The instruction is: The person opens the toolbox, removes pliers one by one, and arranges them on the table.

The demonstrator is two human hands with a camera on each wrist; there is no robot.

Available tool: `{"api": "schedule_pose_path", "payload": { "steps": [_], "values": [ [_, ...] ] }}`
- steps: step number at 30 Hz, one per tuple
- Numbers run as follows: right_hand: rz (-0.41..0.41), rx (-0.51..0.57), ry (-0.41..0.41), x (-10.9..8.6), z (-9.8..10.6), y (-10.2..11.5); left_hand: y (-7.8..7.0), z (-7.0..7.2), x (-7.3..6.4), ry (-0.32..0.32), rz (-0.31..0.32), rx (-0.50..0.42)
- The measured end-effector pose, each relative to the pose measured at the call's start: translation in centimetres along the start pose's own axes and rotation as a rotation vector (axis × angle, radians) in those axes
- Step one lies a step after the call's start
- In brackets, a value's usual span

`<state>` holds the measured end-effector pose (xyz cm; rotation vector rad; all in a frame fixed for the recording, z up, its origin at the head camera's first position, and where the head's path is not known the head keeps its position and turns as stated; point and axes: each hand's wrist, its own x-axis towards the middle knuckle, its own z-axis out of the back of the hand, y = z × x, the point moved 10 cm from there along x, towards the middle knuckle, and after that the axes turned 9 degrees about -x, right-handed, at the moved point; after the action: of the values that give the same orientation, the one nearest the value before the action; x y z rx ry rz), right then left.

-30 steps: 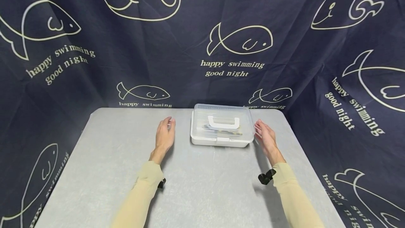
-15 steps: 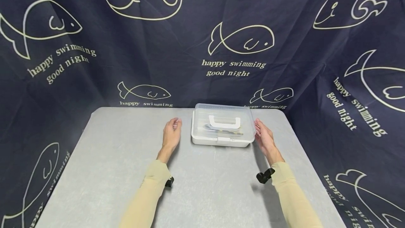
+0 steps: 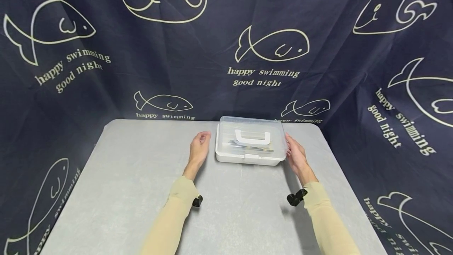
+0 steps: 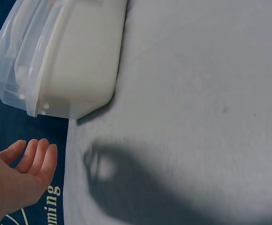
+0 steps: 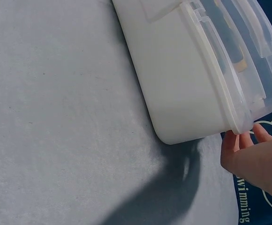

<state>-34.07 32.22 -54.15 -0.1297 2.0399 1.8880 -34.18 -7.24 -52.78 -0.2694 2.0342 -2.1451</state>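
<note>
A white plastic storage box [image 3: 247, 159] with a clear lid [image 3: 226, 133] and a white carrying handle [image 3: 253, 140] sits on the table, its lid down. Through the lid some thin dark and yellowish items show, too blurred to name. My left hand [image 3: 199, 148] hovers a short gap from the box's left side, fingers loosely bent and holding nothing; the left wrist view shows this hand [image 4: 28, 173] apart from the box. At the right end, my right hand [image 5: 255, 152] has its fingertips against the box under the lid's rim; its fingers are partly hidden there.
The grey table [image 3: 233, 215] spreads in front of the box. Its back edge meets a dark blue curtain [image 3: 198, 62] printed with fish, which also hangs on both sides. A small black wrist camera [image 3: 296, 198] is on the right sleeve.
My left hand has moved right, closer to the box. My right hand has shifted slightly in to its right end. The box stays in place, while the whole view has drifted a little.
</note>
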Motion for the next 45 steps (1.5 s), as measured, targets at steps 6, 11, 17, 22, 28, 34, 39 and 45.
{"api": "schedule_pose_path", "payload": {
  "steps": [6, 11, 17, 22, 28, 34, 39, 45],
  "values": [
    [0.014, -0.015, 0.000, 0.0, 0.1, 0.0, 0.6, -0.8, 0.0, 0.002, 0.051, -0.007],
    [-0.008, -0.019, -0.013, 0.1, 0.4, -0.2, 0.7, -1.3, -0.1, 0.039, 0.098, -0.039],
    [-0.043, -0.058, -0.015, 0.3, 0.4, -0.5, 0.7, -1.8, -0.1, 0.066, 0.123, -0.059],
    [-0.051, -0.079, 0.007, 0.4, 0.1, -0.4, 0.7, -2.5, 0.1, 0.098, 0.150, -0.088],
    [-0.041, -0.086, 0.016, 0.3, 0.2, -0.4, 0.7, -3.4, 0.3, 0.109, 0.171, -0.104],
    [-0.044, -0.078, 0.041, 0.3, 0.2, -0.4, 1.0, -3.8, 0.3, 0.107, 0.215, -0.158],
    [-0.058, -0.072, 0.043, 0.3, 0.2, -0.4, 1.4, -4.0, 0.2, 0.123, 0.254, -0.153],
    [-0.066, -0.053, 0.055, 0.2, 0.2, -0.3, 1.5, -4.2, 0.2, 0.144, 0.282, -0.134]
  ]
}}
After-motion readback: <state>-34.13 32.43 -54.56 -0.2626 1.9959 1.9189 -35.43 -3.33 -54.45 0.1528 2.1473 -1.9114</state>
